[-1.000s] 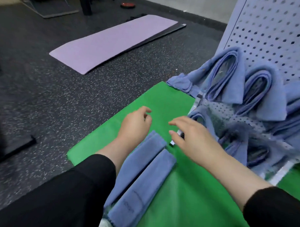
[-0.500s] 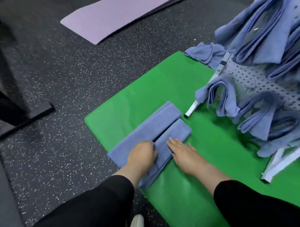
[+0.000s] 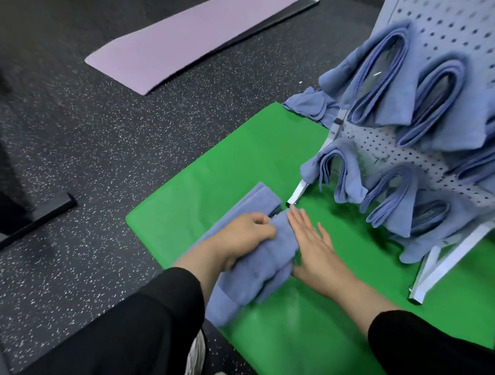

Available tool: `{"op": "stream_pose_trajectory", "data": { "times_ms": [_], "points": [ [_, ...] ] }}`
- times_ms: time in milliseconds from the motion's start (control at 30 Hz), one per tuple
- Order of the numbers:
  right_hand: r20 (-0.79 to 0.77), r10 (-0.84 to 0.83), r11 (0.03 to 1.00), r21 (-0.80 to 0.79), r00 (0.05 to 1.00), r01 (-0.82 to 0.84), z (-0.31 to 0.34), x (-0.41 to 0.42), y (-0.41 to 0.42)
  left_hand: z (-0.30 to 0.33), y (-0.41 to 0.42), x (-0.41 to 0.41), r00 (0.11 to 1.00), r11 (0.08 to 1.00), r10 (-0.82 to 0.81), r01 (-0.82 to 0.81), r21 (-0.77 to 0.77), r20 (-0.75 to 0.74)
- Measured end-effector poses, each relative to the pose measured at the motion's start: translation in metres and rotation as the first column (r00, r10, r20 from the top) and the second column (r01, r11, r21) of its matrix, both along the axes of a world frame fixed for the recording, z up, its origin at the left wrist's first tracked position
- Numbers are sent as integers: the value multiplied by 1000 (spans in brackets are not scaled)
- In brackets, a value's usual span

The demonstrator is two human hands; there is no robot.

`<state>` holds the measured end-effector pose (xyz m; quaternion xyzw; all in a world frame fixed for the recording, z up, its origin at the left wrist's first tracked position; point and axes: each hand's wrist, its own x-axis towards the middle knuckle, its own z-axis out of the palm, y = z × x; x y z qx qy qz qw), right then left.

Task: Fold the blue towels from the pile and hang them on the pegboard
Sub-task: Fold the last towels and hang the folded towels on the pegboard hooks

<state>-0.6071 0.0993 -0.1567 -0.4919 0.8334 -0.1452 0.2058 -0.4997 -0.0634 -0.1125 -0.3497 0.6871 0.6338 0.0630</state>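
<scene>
- Green mat (image 3: 241, 159): we see it spread on the floor (image 3: 102, 126).
- Pegboard (image 3: 456, 40): it stands at right, with folded towels (image 3: 384, 80) hung on it.
- Towel (image 3: 266, 261): it lies folded lengthwise on the mat.
- Left hand (image 3: 246, 233): we see its fingers clenched around the towel's upper fold.
- Right hand (image 3: 313, 243): fingers released, flat beside the towel.

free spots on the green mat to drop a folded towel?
Bare green mat between the towel and the pile, and near the right hand. Crowded by the pegboard, under the hung towels.
</scene>
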Motion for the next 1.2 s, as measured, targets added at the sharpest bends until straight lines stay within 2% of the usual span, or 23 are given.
{"op": "stream_pose_trajectory", "data": {
  "times_ms": [67, 133, 233, 333, 400, 500, 600, 700, 833, 967, 1100, 1200],
  "points": [
    [-31, 6, 1000, -26, 1000, -6, 19, -11, 3, 26, 0, -7, 997, 994, 49, -43, 99, -54],
    [-56, -51, 990, -133, 997, 44, 39, -20, 3, 50, 1, -12, 995, 984, 68, -55, 167, -74],
    [-74, -150, 918, -382, 986, 110, 73, -26, 2, 81, 5, -15, 993, 978, 54, -32, 206, -103],
    [-134, -174, 862, -500, 976, 85, 105, -27, 5, 105, 5, -12, 990, 979, 68, -42, 199, -122],
    [-155, -185, 874, -478, 971, 90, 125, -28, 10, 113, 2, -11, 993, 998, 38, -32, 61, -109],
    [-210, -206, 928, -352, 956, 123, 153, -36, 13, 121, 7, -14, 992, 963, -46, 12, -270, -121],
    [-308, -216, 969, -184, 926, 165, 180, -44, 16, 137, 28, -18, 958, 912, -210, 120, -391, -196],
    [-353, -242, 969, -136, 904, 206, 204, -47, 20, 141, 56, -19, 918, 832, -357, 227, -507, -174],
    [-455, -243, 970, -92, 857, 225, 228, -39, 24, 131, 86, -27, 923, 796, -318, 135, -590, -218],
    [-511, -215, 975, -71, 832, 209, 248, -23, 28, 139, 103, -30, 934, 778, -182, -55, -626, -308],
    [-548, -161, 986, -48, 821, 161, 263, -9, 35, 149, 101, -26, 957, 675, -140, -97, -732, -256],
    [-566, -161, 987, -69, 809, 148, 271, -5, 44, 164, 91, -24, 959, 569, -188, -71, -820, -214]
  ]
}}
